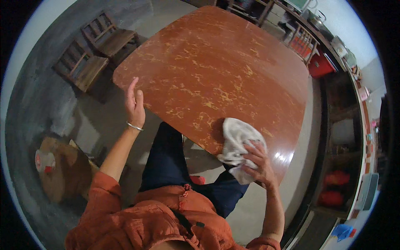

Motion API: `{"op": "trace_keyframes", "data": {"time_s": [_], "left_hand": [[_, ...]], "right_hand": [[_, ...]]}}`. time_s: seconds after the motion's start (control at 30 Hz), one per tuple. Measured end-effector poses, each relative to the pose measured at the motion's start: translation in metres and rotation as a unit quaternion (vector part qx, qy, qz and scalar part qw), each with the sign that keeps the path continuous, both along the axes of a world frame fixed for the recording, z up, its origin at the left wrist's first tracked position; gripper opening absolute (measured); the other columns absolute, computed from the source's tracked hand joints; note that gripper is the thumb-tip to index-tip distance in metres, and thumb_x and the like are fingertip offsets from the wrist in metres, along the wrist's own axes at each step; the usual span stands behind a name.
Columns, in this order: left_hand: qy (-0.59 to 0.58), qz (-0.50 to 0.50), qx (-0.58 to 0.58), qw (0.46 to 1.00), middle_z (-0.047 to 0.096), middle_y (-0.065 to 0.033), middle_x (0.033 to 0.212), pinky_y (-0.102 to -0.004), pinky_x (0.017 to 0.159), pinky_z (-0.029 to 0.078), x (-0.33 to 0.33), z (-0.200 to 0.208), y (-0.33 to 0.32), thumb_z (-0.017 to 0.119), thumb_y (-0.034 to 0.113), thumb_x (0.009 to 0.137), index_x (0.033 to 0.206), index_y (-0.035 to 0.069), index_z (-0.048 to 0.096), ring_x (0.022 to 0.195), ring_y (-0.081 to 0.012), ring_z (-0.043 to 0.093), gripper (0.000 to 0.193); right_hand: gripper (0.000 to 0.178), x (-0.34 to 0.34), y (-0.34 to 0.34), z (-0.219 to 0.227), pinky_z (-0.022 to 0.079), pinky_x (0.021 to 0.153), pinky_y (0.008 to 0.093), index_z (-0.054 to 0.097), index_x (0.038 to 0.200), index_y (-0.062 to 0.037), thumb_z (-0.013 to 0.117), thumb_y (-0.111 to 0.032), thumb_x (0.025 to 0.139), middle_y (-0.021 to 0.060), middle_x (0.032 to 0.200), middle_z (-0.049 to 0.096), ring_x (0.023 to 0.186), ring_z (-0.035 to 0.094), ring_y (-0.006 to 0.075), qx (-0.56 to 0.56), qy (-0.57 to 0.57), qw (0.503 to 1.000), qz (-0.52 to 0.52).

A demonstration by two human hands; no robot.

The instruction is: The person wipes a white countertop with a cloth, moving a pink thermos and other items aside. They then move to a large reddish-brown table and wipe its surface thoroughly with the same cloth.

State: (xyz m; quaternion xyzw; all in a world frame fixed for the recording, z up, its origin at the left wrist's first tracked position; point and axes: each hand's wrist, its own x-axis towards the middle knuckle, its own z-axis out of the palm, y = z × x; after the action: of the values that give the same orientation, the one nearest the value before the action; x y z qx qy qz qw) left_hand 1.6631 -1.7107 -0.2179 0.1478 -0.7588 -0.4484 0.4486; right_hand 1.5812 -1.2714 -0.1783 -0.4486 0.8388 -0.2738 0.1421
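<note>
My right hand [259, 164] presses a crumpled whitish cloth [239, 135] against the near right edge of the table [200, 71], its fingers spread over the cloth. Part of the cloth hangs down past the edge. The tabletop is glossy reddish brown with yellow marbled veins. My left hand [135, 106], with a silver bangle at the wrist, is raised beside the table's near left edge. Its fingers point up and away from me, and it holds nothing. Whether it touches the table edge I cannot tell.
Two wooden chairs [85, 68] stand by the dark wall at the left. A round brown board or stool [62, 175] is at the lower left. Along the right runs a low cabinet [339, 137] with things on top. A red bucket [321, 66] stands at the far right.
</note>
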Motion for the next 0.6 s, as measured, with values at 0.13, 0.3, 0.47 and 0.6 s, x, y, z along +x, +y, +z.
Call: {"op": "trace_keyframes", "data": {"time_s": [0.13,0.3,0.47,0.6], "left_hand": [[-0.008,-0.165,-0.037,0.986,0.049,-0.0146,0.135,-0.0362,0.108,0.031,-0.023,0.012,0.063,0.045,0.016,0.097,0.131,-0.001,0.047,0.128,-0.0252,0.044,0.038],[-0.062,-0.482,-0.033,0.873,0.046,-0.0196,0.137,-0.0389,0.107,0.033,-0.045,0.065,0.186,0.054,0.023,0.092,0.135,0.001,0.043,0.128,-0.0329,0.043,0.049],[-0.29,-0.362,-0.397,0.792,0.031,-0.0182,0.148,-0.0626,0.106,0.02,-0.071,0.018,0.223,0.064,0.05,0.079,0.139,0.02,0.044,0.137,-0.0395,0.024,0.07],[-0.246,-0.353,-0.362,0.827,0.037,-0.0152,0.142,-0.0668,0.104,0.019,-0.08,0.011,0.215,0.061,0.052,0.08,0.124,0.026,0.058,0.135,-0.0361,0.028,0.052]], "right_hand": [[0.042,0.005,0.054,-0.024,0.019,0.113,0.0512,0.066,0.11,-0.005,0.073,-0.022,0.072,0.014,0.133,0.053,0.133,0.036,0.0376,-0.041,0.083,0.979,-0.182],[0.041,0.007,-0.04,0.008,0.023,0.111,0.0473,0.059,0.123,-0.0097,0.065,-0.028,0.086,0.0133,0.148,0.033,0.139,0.025,0.0343,-0.201,-0.093,0.934,-0.282],[0.031,-0.014,-0.041,0.041,0.035,0.105,0.0381,0.056,0.122,-0.0089,0.058,-0.014,0.091,0.0168,0.14,0.042,0.129,0.041,0.0295,-0.113,0.08,0.886,-0.442],[0.042,-0.078,0.085,-0.03,0.039,0.101,0.0416,0.051,0.13,-0.0096,0.052,-0.034,0.095,0.0212,0.14,0.04,0.128,0.04,0.0355,0.011,0.199,0.832,-0.518]]}}
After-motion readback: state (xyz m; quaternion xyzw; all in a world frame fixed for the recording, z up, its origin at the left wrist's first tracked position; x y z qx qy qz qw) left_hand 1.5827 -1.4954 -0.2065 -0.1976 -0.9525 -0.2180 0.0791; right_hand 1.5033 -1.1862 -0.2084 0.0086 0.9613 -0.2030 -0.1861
